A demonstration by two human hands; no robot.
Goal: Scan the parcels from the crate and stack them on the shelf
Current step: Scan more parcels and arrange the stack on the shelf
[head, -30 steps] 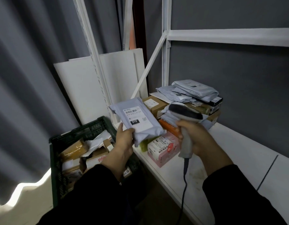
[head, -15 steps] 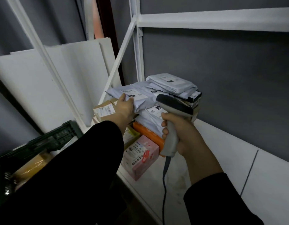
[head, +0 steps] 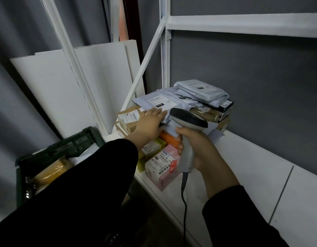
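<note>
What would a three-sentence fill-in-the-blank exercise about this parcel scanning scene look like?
1. The right hand grips a corded ____ by its handle.
2. The left hand rests flat on a grey mailer bag that tops the pile on the white ____.
3. The crate at lower left is dark ____.

Missing words: scanner; shelf; green.

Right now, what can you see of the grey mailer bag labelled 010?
The grey mailer bag is soft, wrinkled plastic, lying label up atop the stack on the shelf. Its white label shows barcodes and a black 010 tag. A brown carton sits under one end; the left hand lays straight fingers on its near edge.
</note>
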